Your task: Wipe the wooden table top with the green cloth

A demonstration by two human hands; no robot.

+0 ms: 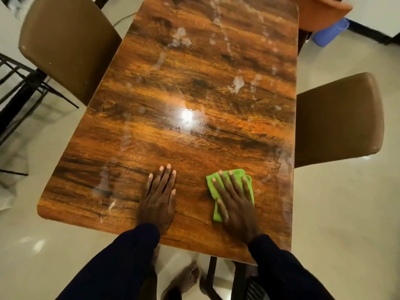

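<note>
- At the far left, a brown chair [67,40] stands beside the table [184,94], its seat partly under the left edge.
- Next, the left hand [159,195] lies flat and open on the bare wood near the front edge, fingers together, holding nothing.
- Just to its right, apart from it, the right hand [234,204] is also open, with fingers spread, and presses flat on the green cloth [216,213].
- That cloth is folded and lies on the table near the front right corner; its edges show around the fingers.
- Further back, whitish wet smears [238,82] cover the middle and far part of the top.
- On the right side, a 2nd brown chair [339,120] stands against the table edge.
</note>
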